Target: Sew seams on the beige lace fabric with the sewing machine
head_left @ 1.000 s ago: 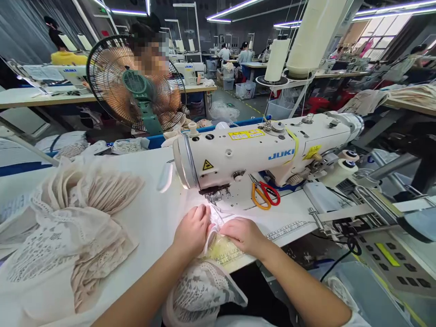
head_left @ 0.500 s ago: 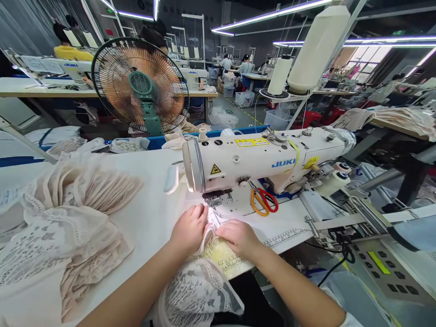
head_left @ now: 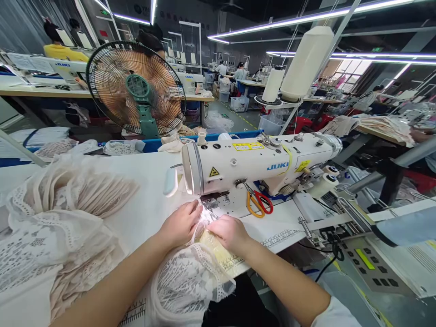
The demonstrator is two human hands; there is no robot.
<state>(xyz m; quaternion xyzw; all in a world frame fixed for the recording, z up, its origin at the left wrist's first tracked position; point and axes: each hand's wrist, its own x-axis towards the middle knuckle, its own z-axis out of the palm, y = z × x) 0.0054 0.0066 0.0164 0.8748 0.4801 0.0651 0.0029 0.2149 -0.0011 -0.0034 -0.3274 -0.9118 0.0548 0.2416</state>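
A white sewing machine (head_left: 252,159) stands on the white table, its needle area lit. My left hand (head_left: 182,223) is closed on the left edge of a white lace piece (head_left: 190,277), just in front of the machine's needle area. On the right side of the same piece, my right hand (head_left: 229,232) pinches the fabric with its fingers together. The lace hangs down over the table's front edge towards my lap. Fingertips partly hide the gripped edge. Scissors (head_left: 259,203) with orange and red handles lie on the machine bed, right of my hands.
A heap of beige and white lace fabric (head_left: 75,218) covers the table's left side. Behind the table stands a large fan (head_left: 138,88). Thread cones (head_left: 304,63) rise behind the machine. A control panel (head_left: 371,263) is at the lower right. People sit at machines farther back.
The camera view has shifted slightly. My left hand lies a little lower and flatter, further left on the lace. The lace below the hands has spread and shifted slightly.
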